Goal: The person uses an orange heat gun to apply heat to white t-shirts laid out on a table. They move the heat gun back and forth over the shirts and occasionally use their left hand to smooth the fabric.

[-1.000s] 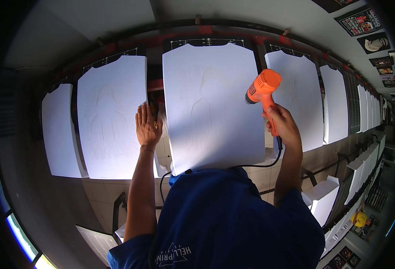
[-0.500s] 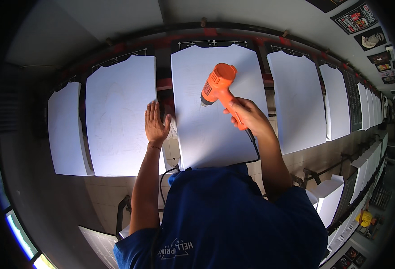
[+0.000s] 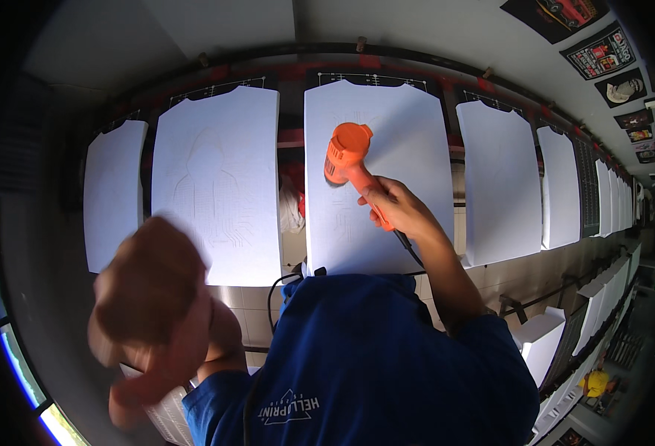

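My right hand is wrapped around the handle of an orange heat gun with a black cord. Its dark nozzle points down over a white garment panel on a board directly in front of me. Faint thin lines of a drawing show on that panel beneath the gun. Close to the camera, my left hand is raised at the lower left, smeared by motion, so its fingers cannot be made out. Left of the gun lies another white panel with a faint outline of a hooded figure.
More white panels stand in a row, such as one at the right and one at far left. Behind them runs a dark rail. A whitish cloth hangs between two boards. Far right, a person in yellow is visible.
My left hand has lifted off the left panel and swung toward the camera, lower left. The heat gun stays in my right hand over the middle panel, its nozzle slightly lower. The view has shifted.
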